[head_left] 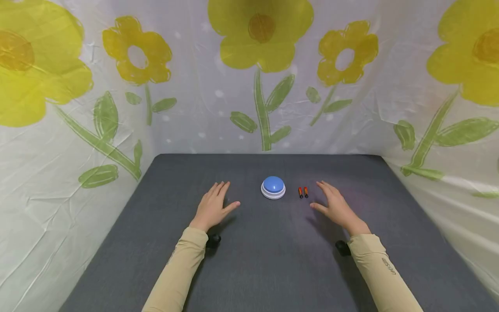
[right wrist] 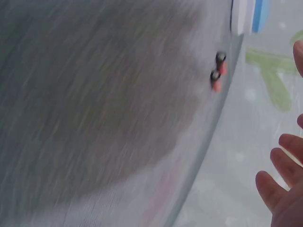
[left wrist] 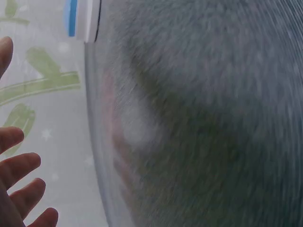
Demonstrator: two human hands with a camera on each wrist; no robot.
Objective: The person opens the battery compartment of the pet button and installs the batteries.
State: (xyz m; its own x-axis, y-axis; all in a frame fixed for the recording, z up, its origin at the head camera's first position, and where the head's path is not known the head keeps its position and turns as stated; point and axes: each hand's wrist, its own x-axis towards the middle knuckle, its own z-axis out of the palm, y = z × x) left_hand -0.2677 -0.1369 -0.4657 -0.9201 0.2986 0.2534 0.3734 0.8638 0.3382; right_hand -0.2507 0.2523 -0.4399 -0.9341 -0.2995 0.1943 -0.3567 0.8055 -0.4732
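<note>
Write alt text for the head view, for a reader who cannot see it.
A person's left hand and right hand extend over a dark table, holding nothing. Between them sit a blue-and-white domed button and, nearer the right hand, two small red-and-black cylinders. Behind hangs a white sheet printed with yellow flowers.

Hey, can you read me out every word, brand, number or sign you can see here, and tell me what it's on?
"Le...": lettering on the right sleeve; it seems to start this way, but the rest is too small to read surely.
Left sleeve: a faint dark mark, unreadable.
Two small orange-and-black cylinders: too small and blurred to show any text.
Blue-and-white button: no text visible.
</note>
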